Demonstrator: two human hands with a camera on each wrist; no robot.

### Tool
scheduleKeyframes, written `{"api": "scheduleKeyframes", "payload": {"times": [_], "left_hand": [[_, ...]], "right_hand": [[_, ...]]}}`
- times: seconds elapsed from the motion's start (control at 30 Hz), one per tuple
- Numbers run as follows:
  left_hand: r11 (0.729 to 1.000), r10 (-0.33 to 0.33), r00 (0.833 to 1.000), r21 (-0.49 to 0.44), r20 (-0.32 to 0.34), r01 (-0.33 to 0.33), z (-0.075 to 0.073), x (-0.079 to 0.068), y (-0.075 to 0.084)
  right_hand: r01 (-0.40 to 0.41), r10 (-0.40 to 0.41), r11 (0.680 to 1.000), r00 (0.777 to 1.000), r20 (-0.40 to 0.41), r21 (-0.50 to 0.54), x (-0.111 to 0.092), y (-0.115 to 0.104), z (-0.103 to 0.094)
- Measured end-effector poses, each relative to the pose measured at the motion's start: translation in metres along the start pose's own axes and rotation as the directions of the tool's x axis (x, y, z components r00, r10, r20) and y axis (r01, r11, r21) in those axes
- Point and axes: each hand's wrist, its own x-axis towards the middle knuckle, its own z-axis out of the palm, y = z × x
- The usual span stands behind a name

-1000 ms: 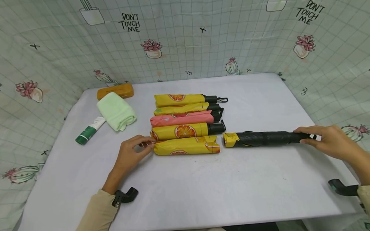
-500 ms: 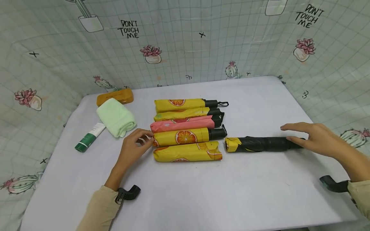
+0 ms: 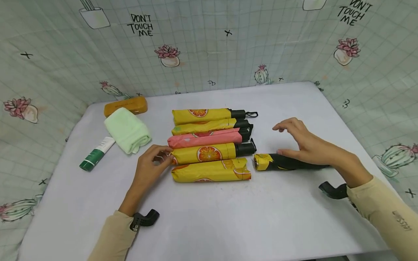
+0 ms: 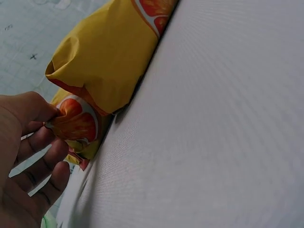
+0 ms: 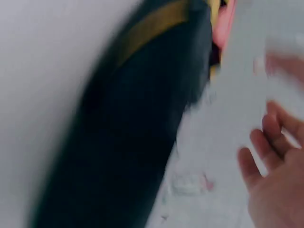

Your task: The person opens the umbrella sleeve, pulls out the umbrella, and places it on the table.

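My left hand [image 3: 147, 171] pinches the left tip of a yellow folded umbrella [image 3: 209, 153] printed with orange slices, its black handle pointing right. In the left wrist view, thumb and index finger hold the gathered orange-slice tip [image 4: 76, 124], the other fingers loosely bent. Just in front lies a yellow orange-print roll [image 3: 209, 171] with no handle showing. My right hand [image 3: 305, 145] is open, holding nothing, over a black roll with a yellow end [image 3: 284, 162]. That roll is large and blurred in the right wrist view, beside the relaxed fingers [image 5: 266, 152].
Behind the pinched umbrella lie a pink umbrella [image 3: 205, 137] and two yellow ones, the farther [image 3: 200, 116] with a wrist loop. At the left are a light green cloth [image 3: 126, 128], an orange-brown case [image 3: 127, 106] and a green-and-white tube [image 3: 97, 154]. A printed curtain [image 3: 202, 43] surrounds the table.
My right hand has let go of the black roll's right end and moved left above it. My left hand has shifted from the front yellow roll to the tip of the umbrella behind it.
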Motion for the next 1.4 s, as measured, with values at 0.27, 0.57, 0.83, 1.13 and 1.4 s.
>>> {"api": "scheduleKeyframes", "payload": {"times": [0.27, 0.57, 0.83, 1.13, 1.4], "left_hand": [[0.998, 0.060, 0.996, -0.001, -0.061, -0.061, -0.001, 0.001, 0.001], [0.999, 0.045, 0.994, -0.012, -0.098, -0.047, 0.000, -0.002, -0.003], [0.998, 0.065, 0.990, -0.011, -0.128, -0.067, 0.002, -0.003, -0.005], [0.999, 0.050, 0.989, -0.005, -0.137, -0.051, 0.005, -0.008, -0.006], [0.996, 0.090, 0.983, -0.006, -0.160, -0.093, 0.005, -0.004, -0.006]], "right_hand": [[0.163, -0.164, 0.985, 0.986, -0.015, -0.050, 0.025, -0.001, 0.021], [0.171, -0.170, 0.985, 0.985, 0.024, -0.019, 0.038, -0.006, 0.033], [0.125, -0.123, 0.992, 0.989, 0.085, -0.017, 0.047, -0.008, 0.044], [0.046, -0.037, 0.998, 0.983, 0.180, -0.049, 0.053, -0.015, 0.058], [0.015, -0.005, 0.999, 0.980, 0.198, -0.050, 0.061, -0.012, 0.058]]}}
